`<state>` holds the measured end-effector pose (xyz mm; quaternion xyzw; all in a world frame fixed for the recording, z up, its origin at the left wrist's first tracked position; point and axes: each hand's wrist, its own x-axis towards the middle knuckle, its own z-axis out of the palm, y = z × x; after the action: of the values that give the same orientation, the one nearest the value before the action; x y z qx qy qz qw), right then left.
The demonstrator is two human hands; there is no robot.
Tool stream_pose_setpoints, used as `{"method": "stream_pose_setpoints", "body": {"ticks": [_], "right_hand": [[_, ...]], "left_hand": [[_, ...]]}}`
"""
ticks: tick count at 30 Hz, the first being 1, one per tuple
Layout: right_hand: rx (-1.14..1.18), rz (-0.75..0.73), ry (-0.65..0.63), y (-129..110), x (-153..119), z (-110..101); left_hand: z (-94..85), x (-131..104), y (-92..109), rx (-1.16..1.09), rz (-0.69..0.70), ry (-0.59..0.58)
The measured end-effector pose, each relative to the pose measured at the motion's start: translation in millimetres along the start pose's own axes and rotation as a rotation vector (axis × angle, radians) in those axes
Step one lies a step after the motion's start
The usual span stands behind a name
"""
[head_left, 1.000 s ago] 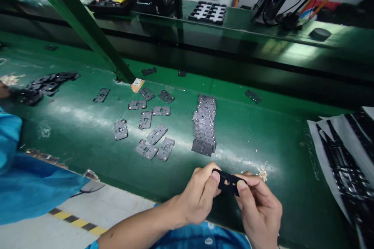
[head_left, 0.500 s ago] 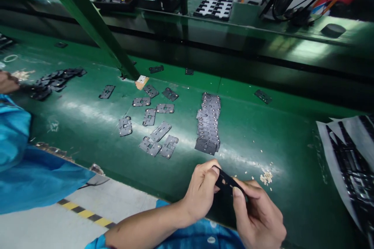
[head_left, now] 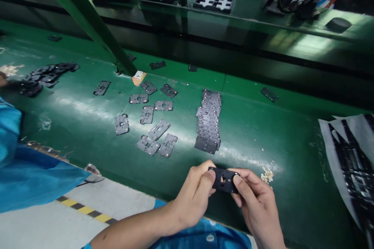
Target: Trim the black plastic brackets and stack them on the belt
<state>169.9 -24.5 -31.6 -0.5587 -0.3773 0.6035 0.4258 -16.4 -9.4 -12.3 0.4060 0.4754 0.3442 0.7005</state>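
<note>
Both hands pinch one black plate between thumbs and fingers, the left hand at its nine o'clock end, the right hand at three. Its long axis runs roughly nine to three. Toward half past eleven lies an overlapping row of plates, the left hand nearer it and bordering the way there. Loose plates spread toward ten; chips sit by the right hand, a pale sheet farther toward half past two.
</note>
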Motion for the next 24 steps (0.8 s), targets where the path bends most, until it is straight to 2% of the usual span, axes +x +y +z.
{"method": "stream_pose_setpoints", "body": {"ticks": [7,13,17,20,24], "right_hand": [[-0.087,0.026,0.074,-11.8,-3.1,19.4],[-0.127,0.018,0.013,0.0,2.7,15.7],[-0.304,-0.009,-0.075,-6.3,9.2,12.0],[-0.556,-0.103,-0.079,-26.7,30.7,-5.7],[-0.809,-0.254,0.122,-63.4,97.3,-58.7]], "left_hand": [[-8.4,-8.6,-10.0,0.151,-0.026,0.101],[-18.4,-5.7,-2.9,0.422,0.112,0.006],[-34.4,0.5,6.8,0.517,0.113,-0.012],[-50.1,9.9,17.3,0.662,0.103,-0.042],[-63.3,29.5,32.5,0.87,0.11,-0.028]]}}
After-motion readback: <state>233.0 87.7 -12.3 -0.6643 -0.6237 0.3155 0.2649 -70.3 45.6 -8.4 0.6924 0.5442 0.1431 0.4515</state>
